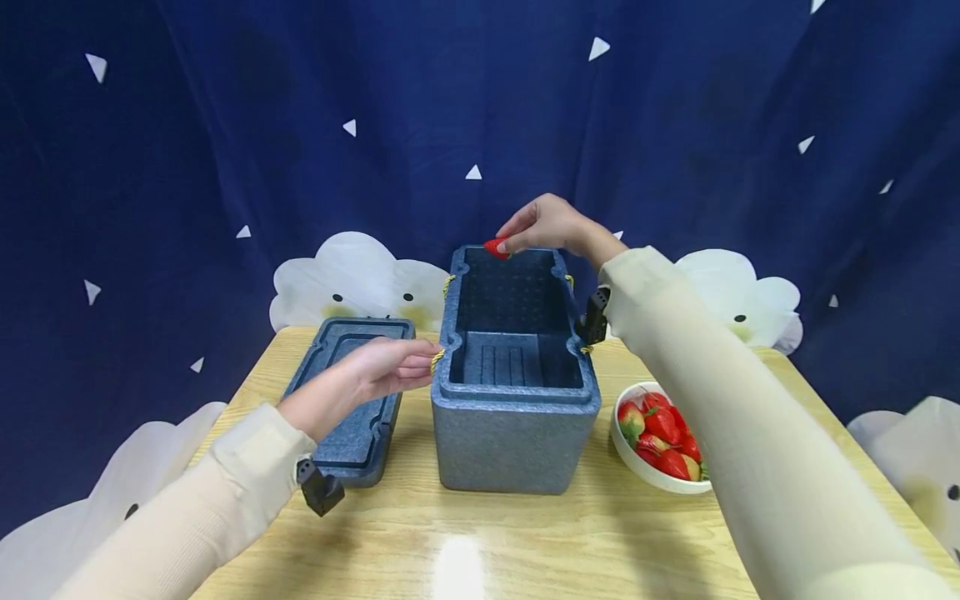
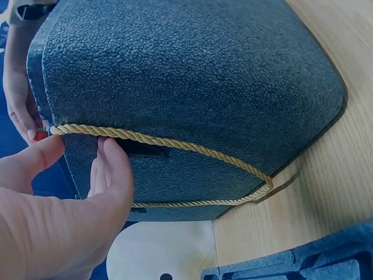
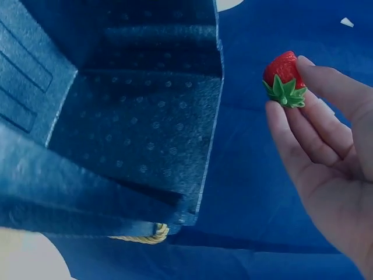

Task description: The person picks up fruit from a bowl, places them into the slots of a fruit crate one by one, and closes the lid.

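Right hand: fingertip grip pinching a strawberry, apt for small fruit, above the open box near its far end. Left hand: fingers loosely extended at the box's side, presumably steadying. Lid: alongside, leaving access.

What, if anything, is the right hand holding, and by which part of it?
The right hand holds a strawberry by its red body; whether the fingers also press the green leaves, I cannot tell.

No readable text, no labels, no numbers
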`<state>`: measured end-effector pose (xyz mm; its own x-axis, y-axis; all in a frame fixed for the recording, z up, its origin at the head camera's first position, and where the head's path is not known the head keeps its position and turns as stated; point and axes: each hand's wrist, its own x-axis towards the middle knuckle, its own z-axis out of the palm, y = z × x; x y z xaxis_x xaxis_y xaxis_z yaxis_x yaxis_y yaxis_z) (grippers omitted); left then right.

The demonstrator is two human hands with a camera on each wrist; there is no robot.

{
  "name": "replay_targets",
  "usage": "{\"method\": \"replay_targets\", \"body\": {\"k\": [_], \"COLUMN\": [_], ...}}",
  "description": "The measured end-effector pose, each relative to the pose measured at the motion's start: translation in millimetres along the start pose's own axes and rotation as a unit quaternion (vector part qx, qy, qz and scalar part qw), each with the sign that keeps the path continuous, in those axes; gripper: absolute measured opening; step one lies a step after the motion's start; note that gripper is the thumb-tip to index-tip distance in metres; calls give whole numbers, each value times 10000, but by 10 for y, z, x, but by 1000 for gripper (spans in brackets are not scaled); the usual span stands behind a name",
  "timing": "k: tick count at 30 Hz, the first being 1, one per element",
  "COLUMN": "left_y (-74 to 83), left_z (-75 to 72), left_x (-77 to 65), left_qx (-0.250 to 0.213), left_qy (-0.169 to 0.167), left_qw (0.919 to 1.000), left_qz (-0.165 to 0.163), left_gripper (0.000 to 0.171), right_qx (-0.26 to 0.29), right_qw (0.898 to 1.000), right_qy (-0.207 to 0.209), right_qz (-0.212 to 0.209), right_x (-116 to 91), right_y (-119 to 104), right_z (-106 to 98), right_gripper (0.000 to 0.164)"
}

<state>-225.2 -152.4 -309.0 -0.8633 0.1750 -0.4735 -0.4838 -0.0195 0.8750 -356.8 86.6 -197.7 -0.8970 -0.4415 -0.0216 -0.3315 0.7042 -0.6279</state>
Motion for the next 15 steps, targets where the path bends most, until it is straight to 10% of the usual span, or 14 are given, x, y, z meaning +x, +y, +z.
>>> {"method": "replay_targets", "body": {"k": [15], "left_y": [-29], "left_z": [57], "left_x": [-37], "left_qx": [-68], "left_qy": [14], "left_qw": [10000], "left_qz": [13], "left_gripper": [50], "right_qx": [1061], "right_qw": [9938], "right_qy": [34], "right_qz": [342], "right_x": [102], "right_y": [124], "right_z": [115], "right_gripper": [33]}}
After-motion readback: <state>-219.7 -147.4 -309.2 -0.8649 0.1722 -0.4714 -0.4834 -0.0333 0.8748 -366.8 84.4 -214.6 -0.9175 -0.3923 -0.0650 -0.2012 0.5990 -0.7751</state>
